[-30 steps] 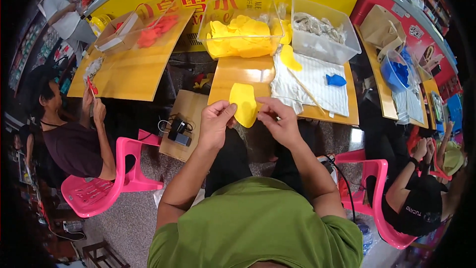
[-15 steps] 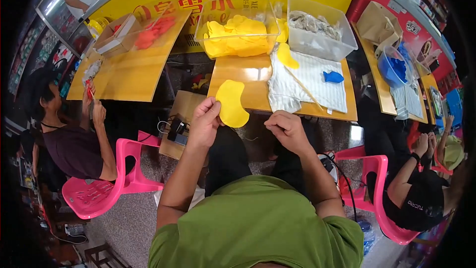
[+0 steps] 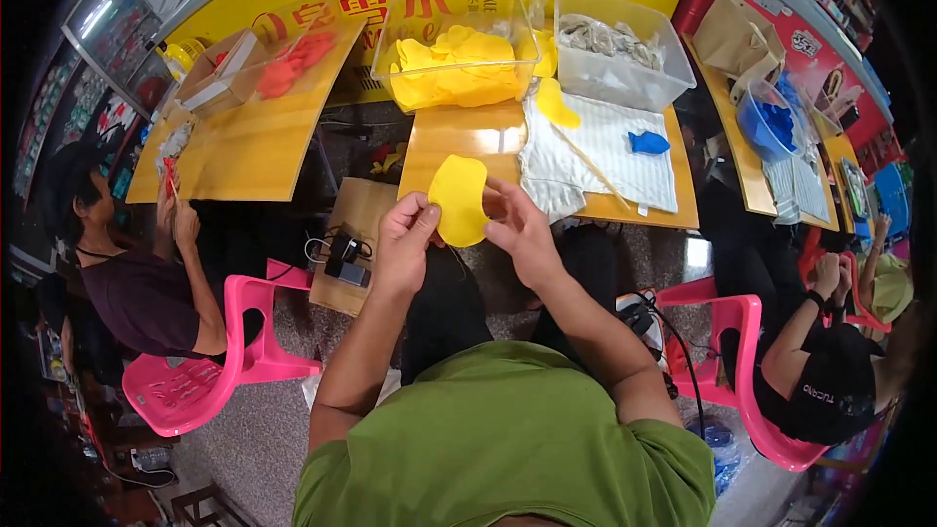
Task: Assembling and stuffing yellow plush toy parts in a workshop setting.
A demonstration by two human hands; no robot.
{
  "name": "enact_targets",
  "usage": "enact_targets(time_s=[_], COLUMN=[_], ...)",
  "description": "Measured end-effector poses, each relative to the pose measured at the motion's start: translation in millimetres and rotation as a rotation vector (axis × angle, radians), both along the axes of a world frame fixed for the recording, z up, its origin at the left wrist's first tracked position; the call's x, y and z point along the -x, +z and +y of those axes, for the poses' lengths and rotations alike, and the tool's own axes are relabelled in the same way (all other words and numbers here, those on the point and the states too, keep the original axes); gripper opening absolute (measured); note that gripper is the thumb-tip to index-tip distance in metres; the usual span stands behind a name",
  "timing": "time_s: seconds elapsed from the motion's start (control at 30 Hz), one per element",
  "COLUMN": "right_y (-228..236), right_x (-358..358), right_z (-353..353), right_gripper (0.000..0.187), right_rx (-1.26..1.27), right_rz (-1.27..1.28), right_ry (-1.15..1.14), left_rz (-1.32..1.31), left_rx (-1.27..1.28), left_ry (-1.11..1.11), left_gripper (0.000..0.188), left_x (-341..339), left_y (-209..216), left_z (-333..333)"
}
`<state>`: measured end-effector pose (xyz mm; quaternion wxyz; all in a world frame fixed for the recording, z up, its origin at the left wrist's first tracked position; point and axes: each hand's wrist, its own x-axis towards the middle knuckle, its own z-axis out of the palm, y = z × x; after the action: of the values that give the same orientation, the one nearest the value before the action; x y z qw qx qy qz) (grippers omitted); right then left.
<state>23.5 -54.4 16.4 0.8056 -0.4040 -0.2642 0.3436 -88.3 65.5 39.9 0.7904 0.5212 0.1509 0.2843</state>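
Yellow cutout (image 3: pixel 459 199) pinched between both hands, held in the air above the lap, just short of the near table edge. Left hand (image 3: pixel 407 244) clamped on its lower left rim, thumb on the front. Right hand (image 3: pixel 519 230) gripping the right rim, fingers curled behind it. Hands close together, joined only through the piece.

Below and left of the hands, small wooden stand (image 3: pixel 353 224) carrying black device (image 3: pixel 344 256) with cables.

Just beyond the cutout, wooden table (image 3: pixel 459 141). On its right half, white striped cloth (image 3: pixel 610 151), with blue fish shape (image 3: pixel 648 142), thin stick (image 3: pixel 590 166) and 1 more yellow piece (image 3: pixel 556 103) lying on it.

Farther back, clear bin (image 3: pixel 457 60) heaped with yellow pieces, and beside it on the right a clear tub (image 3: pixel 615 49) of pale grey bits.

Far left, second table (image 3: pixel 239 137) bearing clear box (image 3: pixel 256 66) with red pieces; seated person (image 3: pixel 137 283) on pink chair (image 3: pixel 210 376) beside it. Far right, another seated person (image 3: pixel 830 371) in black.
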Motion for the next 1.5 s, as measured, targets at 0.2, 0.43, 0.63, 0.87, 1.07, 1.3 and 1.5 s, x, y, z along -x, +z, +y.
enact_targets(time_s=[0.2,0.43,0.63,0.87,1.07,1.3,1.5], right_y=[3,8,8,-32,-76,-17,-1], right_x=[3,7,-6,-36,-41,-2,25], right_z=[-6,-16,-28,-62,-76,-40,-17], right_gripper=[0.016,0.005,0.009,0.014,0.033,0.026,0.026], right_rx=[0.231,0.087,-0.205,0.064,1.383,0.401,0.265], right_rz=[-0.626,-0.395,-0.012,-0.153,-1.488,-1.203,-0.860], right_ry=[-0.130,-0.238,0.108,0.240,-0.002,-0.470,-0.210], left_rz=[0.024,0.012,-0.008,0.010,0.075,0.179,0.195], left_rx=[-0.090,0.137,0.198,0.193,0.059,-0.022,-0.012], left_ry=[0.033,0.007,0.023,0.141,0.216,0.187,0.076], left_gripper=[0.008,0.010,0.012,0.011,0.010,0.008,0.013], left_x=[6,7,12,25,29,20,13], left_y=[0,-9,-19,-14,-25,-36,-38], left_z=[1,7,18,31,32,-1,-24])
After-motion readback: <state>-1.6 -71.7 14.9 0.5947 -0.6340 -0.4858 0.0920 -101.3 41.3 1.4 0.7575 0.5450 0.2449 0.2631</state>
